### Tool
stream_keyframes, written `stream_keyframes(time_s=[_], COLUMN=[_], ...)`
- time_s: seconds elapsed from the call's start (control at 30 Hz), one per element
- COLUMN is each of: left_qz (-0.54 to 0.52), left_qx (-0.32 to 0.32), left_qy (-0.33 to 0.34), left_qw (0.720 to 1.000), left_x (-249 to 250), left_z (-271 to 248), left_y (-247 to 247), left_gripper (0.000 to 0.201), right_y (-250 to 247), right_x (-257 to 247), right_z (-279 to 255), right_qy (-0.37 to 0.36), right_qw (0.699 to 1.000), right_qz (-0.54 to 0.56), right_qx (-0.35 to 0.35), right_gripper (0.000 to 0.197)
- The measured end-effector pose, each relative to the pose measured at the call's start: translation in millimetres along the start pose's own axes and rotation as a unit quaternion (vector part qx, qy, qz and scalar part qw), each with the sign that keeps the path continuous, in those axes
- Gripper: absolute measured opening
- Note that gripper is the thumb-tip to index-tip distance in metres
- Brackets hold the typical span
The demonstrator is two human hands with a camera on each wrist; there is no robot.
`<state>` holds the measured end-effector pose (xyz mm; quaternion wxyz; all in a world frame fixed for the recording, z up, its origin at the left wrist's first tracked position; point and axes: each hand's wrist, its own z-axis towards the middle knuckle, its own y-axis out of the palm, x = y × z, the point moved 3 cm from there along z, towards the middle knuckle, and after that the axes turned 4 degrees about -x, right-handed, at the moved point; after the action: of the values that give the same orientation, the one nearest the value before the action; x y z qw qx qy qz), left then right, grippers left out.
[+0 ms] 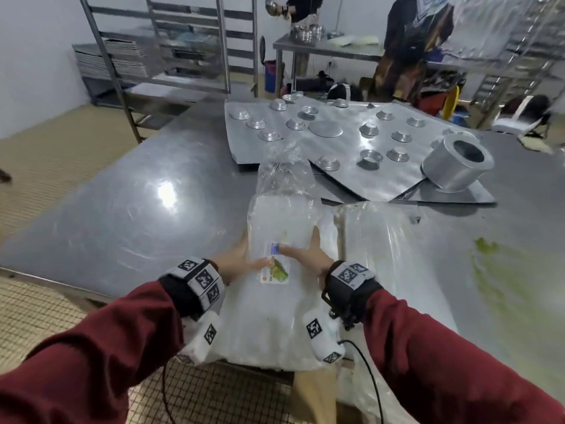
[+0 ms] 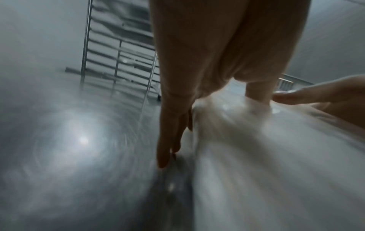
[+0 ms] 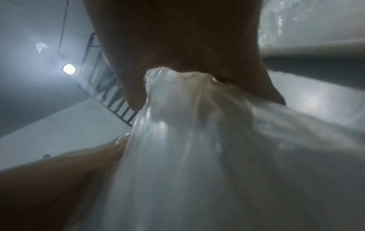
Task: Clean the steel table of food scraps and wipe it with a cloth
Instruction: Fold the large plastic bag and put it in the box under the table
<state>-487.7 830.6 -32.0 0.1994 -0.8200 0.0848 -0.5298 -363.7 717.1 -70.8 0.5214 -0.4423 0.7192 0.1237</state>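
Observation:
A clear plastic bag (image 1: 282, 215) of white contents, with a green and blue label, lies on the steel table (image 1: 122, 209) near its front edge. My left hand (image 1: 244, 255) lies flat against the bag's left side, fingers straight and thumb on top. In the left wrist view the left hand (image 2: 207, 125) has its fingertips (image 2: 163, 162) down at the table beside the bag (image 2: 256, 156). My right hand (image 1: 301, 249) grips the bag's right side. The right wrist view shows the right hand (image 3: 203, 87) with the plastic (image 3: 197, 156) bunched between thumb and fingers. A green smear (image 1: 489, 252) marks the table to the right.
A second clear bag (image 1: 382, 249) lies just right of the held one. Behind are metal trays (image 1: 336, 166) with several small tins and a round steel mould (image 1: 455, 169). Tray racks (image 1: 183, 41) stand at the back left. Two people stand at another table (image 1: 330, 50) behind.

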Motion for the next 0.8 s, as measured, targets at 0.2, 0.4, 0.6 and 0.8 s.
stream_keyframes(time_s=[0.2,0.4,0.6,0.8], left_qz=[0.000,-0.143,-0.223,-0.206], left_qx=[0.133,0.191,0.195,0.182], left_qy=[0.191,0.311,0.262,0.295], left_qw=[0.973,0.920,0.918,0.915], left_x=[34.1,79.7,71.1,132.9], left_z=[3.3,-8.2,-4.7,-11.4], left_y=[-10.9,-19.7,-16.2,-55.3], left_gripper=[0.094,0.087,0.082,0.090], right_y=[-27.2,-54.8,-53.1,-65.1], right_x=[-44.8,-76.3,-66.8,-108.7], right_z=[-36.1,-66.0,-77.4,-82.9], right_qy=[-0.211,-0.337,-0.343,-0.384], right_qw=[0.966,0.919,0.925,0.892], right_qz=[0.044,0.122,0.124,0.180], right_qx=[0.140,0.161,0.101,0.157], right_gripper=[0.104,0.112,0.084,0.101])
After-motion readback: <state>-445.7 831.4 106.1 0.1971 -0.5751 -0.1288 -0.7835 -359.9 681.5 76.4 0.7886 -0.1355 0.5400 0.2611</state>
